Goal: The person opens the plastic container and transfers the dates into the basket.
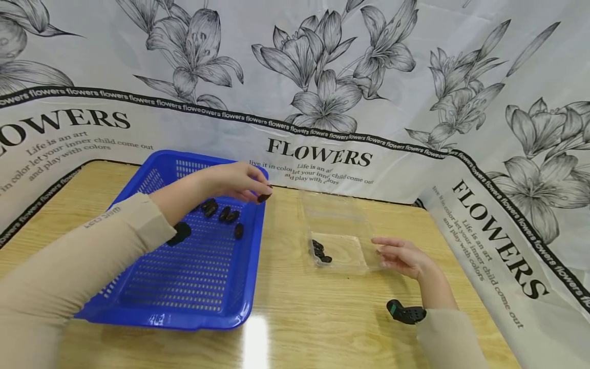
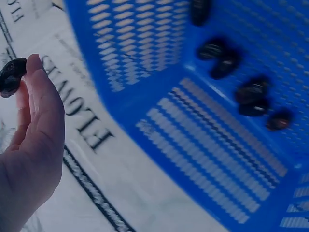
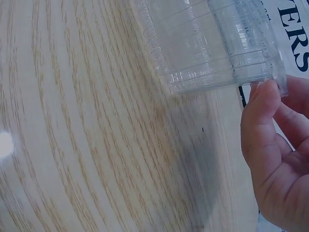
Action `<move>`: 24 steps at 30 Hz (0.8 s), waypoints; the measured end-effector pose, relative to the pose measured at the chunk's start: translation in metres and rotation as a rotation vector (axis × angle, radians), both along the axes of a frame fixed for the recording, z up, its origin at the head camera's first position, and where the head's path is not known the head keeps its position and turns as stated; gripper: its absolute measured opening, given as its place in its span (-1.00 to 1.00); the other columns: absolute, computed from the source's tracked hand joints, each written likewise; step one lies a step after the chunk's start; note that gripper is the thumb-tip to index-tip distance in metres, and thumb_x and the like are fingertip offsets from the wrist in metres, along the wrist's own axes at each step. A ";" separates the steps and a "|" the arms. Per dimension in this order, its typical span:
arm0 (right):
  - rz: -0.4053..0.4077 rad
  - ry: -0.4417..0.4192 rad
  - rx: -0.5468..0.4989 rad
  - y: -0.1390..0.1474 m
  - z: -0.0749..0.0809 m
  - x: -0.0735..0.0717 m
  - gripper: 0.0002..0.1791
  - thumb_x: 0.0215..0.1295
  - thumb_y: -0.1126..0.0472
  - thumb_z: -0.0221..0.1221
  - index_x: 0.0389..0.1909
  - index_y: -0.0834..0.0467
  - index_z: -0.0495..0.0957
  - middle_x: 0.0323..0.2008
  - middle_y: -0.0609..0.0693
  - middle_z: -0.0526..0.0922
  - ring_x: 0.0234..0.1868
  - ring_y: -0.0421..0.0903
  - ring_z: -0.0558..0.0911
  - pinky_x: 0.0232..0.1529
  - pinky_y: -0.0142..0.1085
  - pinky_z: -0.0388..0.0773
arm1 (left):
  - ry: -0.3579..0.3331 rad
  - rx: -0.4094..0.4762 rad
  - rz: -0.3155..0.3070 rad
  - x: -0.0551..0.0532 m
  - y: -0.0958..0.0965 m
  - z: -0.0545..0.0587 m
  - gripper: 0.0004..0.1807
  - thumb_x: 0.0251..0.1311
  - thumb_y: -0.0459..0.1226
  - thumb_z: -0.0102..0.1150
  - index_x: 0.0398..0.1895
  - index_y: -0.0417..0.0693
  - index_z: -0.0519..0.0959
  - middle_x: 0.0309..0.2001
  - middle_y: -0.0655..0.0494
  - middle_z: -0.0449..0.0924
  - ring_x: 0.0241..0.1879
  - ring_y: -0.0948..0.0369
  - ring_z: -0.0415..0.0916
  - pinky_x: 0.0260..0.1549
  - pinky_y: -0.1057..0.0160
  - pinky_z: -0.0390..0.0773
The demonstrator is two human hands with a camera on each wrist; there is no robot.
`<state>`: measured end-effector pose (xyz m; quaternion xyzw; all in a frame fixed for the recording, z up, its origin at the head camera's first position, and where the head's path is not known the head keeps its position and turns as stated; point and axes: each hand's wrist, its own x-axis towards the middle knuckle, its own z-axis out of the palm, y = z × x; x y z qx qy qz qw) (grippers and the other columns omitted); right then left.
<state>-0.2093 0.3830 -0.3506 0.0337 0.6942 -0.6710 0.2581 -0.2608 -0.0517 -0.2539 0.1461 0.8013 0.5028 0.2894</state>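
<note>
My left hand (image 1: 237, 182) pinches a dark, glossy date (image 1: 265, 197) between thumb and fingertips, over the right rim of the blue basket (image 1: 251, 287). In the left wrist view the same date (image 2: 12, 77) sticks out past the fingertips. Several more dates (image 1: 238, 230) lie on the basket's floor toward the back. To the right, a clear plastic box (image 1: 343, 251) stands on the table with its lid raised at the back. A few dates (image 1: 319, 251) sit along its left side. My right hand (image 3: 275, 140) pinches the box's edge between thumb and fingers.
The wooden table (image 1: 295, 307) carries the basket on the left and the box right of centre. A white flower-printed cloth (image 1: 322, 169) with black lettering hangs behind and along the sides. Black straps (image 1: 405, 312) circle both wrists.
</note>
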 end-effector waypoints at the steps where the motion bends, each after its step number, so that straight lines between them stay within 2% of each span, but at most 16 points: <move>1: -0.002 -0.003 0.002 0.001 -0.001 0.000 -0.73 0.36 0.40 -0.02 -0.14 0.03 0.58 -0.34 0.02 0.54 -0.41 -0.18 0.58 -0.39 -0.43 0.56 | -0.010 -0.001 0.011 -0.001 -0.006 -0.005 -0.65 0.27 -0.24 0.10 0.02 -0.30 0.44 0.00 -0.08 0.46 0.03 -0.03 0.50 -0.01 0.20 0.49; 6: -0.013 -0.009 0.003 0.002 -0.002 0.000 -0.74 0.36 0.38 0.00 -0.13 0.04 0.60 -0.34 0.00 0.56 -0.42 -0.19 0.58 -0.40 -0.43 0.56 | 0.017 -0.056 0.035 -0.003 -0.029 -0.030 -0.67 0.25 -0.24 0.13 -0.04 -0.32 0.45 -0.06 -0.09 0.50 -0.04 -0.02 0.55 -0.03 0.13 0.51; 9: -0.023 -0.014 0.001 0.001 -0.002 0.000 -0.74 0.35 0.37 0.02 -0.13 0.03 0.61 -0.35 0.00 0.56 -0.43 -0.19 0.58 -0.40 -0.43 0.56 | 0.023 -0.102 0.037 -0.001 -0.038 -0.045 -0.70 0.22 -0.24 0.15 -0.11 -0.31 0.47 -0.19 -0.04 0.54 -0.22 0.10 0.61 -0.14 0.14 0.56; 12: -0.024 -0.023 -0.009 0.001 -0.002 0.000 -0.73 0.35 0.39 0.01 -0.16 0.03 0.62 -0.36 0.00 0.56 -0.43 -0.19 0.59 -0.40 -0.43 0.56 | 0.011 -0.143 0.041 0.001 -0.043 -0.058 -0.73 0.21 -0.26 0.15 -0.17 -0.32 0.49 -0.32 -0.01 0.54 -0.38 0.20 0.59 -0.26 0.18 0.58; 17: -0.018 -0.027 -0.027 0.001 -0.003 0.000 -0.71 0.36 0.39 -0.01 -0.15 0.03 0.62 -0.36 0.00 0.57 -0.43 -0.19 0.60 -0.40 -0.43 0.57 | 0.012 -0.191 0.064 0.003 -0.046 -0.074 -0.76 0.21 -0.30 0.14 -0.20 -0.36 0.50 -0.38 0.01 0.53 -0.45 0.24 0.53 -0.23 0.15 0.58; 24: -0.009 -0.019 -0.028 0.002 -0.002 0.001 -0.73 0.36 0.38 -0.01 -0.11 0.04 0.59 -0.34 0.01 0.56 -0.41 -0.19 0.59 -0.39 -0.42 0.57 | -0.033 -0.173 0.121 0.002 -0.048 -0.090 -0.77 0.19 -0.33 0.15 -0.20 -0.39 0.53 -0.41 0.03 0.56 -0.42 0.22 0.52 -0.23 0.18 0.58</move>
